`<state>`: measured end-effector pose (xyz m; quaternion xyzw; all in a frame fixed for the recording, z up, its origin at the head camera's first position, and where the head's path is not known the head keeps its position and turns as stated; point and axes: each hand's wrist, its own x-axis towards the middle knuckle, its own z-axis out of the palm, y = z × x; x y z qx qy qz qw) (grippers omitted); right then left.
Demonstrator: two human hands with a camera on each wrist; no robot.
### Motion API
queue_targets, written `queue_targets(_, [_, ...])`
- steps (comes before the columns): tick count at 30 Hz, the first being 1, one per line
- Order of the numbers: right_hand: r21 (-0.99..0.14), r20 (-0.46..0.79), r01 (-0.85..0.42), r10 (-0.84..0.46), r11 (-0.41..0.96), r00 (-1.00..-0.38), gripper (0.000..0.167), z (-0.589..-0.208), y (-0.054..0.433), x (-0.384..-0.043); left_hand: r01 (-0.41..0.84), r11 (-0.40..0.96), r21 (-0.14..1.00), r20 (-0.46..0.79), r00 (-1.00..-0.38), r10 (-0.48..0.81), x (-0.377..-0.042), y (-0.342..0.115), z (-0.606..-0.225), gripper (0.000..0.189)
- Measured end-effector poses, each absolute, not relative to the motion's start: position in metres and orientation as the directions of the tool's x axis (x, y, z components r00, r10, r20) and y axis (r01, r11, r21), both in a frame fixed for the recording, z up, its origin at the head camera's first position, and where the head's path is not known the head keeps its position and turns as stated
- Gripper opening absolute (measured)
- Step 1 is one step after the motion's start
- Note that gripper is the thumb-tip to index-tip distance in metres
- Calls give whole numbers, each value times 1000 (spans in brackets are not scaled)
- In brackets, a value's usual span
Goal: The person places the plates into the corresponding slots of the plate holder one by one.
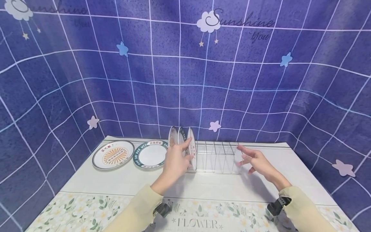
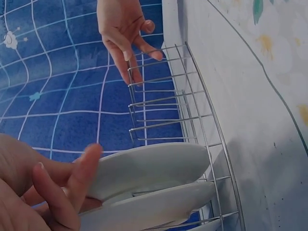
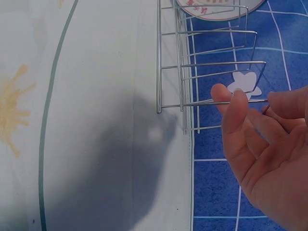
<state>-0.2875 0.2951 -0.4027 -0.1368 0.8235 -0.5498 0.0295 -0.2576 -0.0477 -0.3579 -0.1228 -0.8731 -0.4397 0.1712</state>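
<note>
In the head view, a wire dish rack (image 1: 215, 161) stands at the back of the table, with three plates upright in its left part. My left hand (image 1: 177, 158) holds the rightmost of them, a white plate (image 1: 192, 151), by its near side. The left wrist view shows my left fingers (image 2: 86, 168) at that plate's edge, and another plate (image 2: 144, 209) close beside it. At the rack's right end, my right hand (image 1: 256, 161) grips the end wire (image 3: 257, 101) between thumb and fingers. The rack's slots between my hands hold no plates.
Left of the rack, two plates lie flat: one with an orange sunburst (image 1: 116, 155) and one with a green lettered rim (image 1: 150, 154). A blue gridded cloth (image 1: 185, 71) rises behind and at both sides. A flowered strip (image 1: 87, 209) covers the table's front.
</note>
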Motion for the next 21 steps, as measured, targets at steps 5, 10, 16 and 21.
queue_targets(5, [-911, 103, -196, -261, 362, -960, 54, -403, 296, -288, 353, 575, 738, 390, -919, 63, -255, -49, -358, 71])
queue_targets(10, [-910, 105, -199, -260, 363, -960, 53, -403, 295, -287, 364, 624, 691, 403, -911, 86, -253, -49, -359, 74])
queue_targets(16, [-910, 111, -204, -262, 362, -959, 53, -403, 295, -287, 387, 631, 672, 417, -902, 109, -252, -50, -360, 75])
queue_targets(21, [-909, 113, -207, -265, 361, -957, 53, -402, 295, -286, 428, 659, 618, 454, -879, 145, -249, -53, -361, 72])
